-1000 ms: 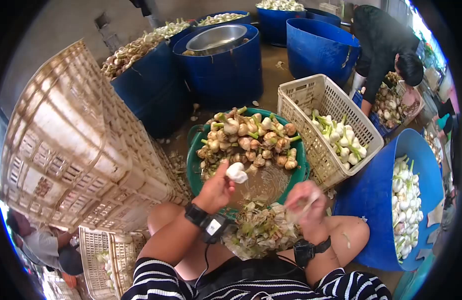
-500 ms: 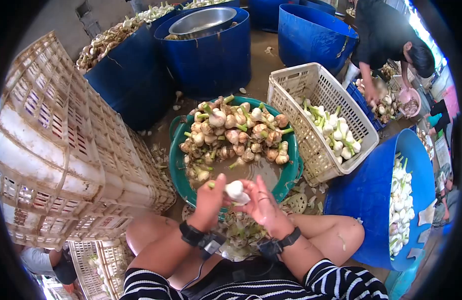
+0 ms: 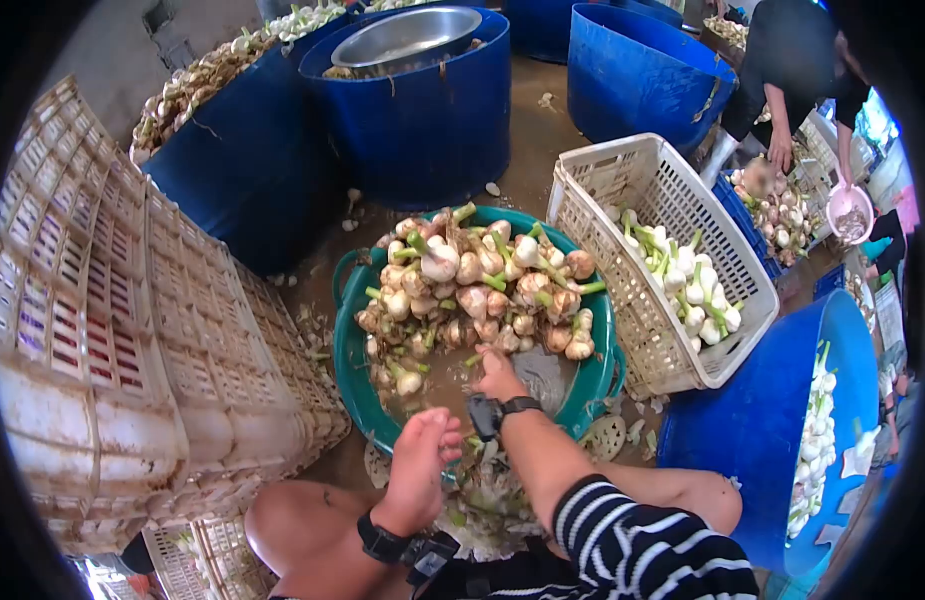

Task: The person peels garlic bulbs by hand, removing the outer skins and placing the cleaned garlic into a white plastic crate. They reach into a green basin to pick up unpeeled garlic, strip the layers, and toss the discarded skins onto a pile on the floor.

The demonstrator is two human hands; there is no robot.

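My right hand (image 3: pixel 498 376) reaches into the green tub (image 3: pixel 344 375), its fingers closed at the lower edge of the heap of garlic bulbs (image 3: pixel 474 270). They close on a garlic bulb (image 3: pixel 505 340) whose green stem pokes out on the left; the fingertips are partly hidden. Over the tub's near rim is my left hand (image 3: pixel 422 462), fingers loosely curled and apart, with nothing visible in them. The heaped bulbs are brownish, with cut green stems, above shallow murky water. Below my hands, between my legs, lies a pile of garlic peelings (image 3: pixel 487 490).
A white crate (image 3: pixel 637 345) of clean garlic stands right of the tub. Stacked crates (image 3: pixel 152 390) rise on the left. Blue barrels (image 3: pixel 412 130) line the back; a blue tub (image 3: pixel 717 420) with white garlic leans at right. A person (image 3: pixel 792 60) bends over garlic, holding a pink bowl (image 3: pixel 849 213).
The white peeled garlic bulb is gone from between my hands. My right hand has moved forward to the heap; my left has dropped lower. Another bulb shows at the white crate's near end.
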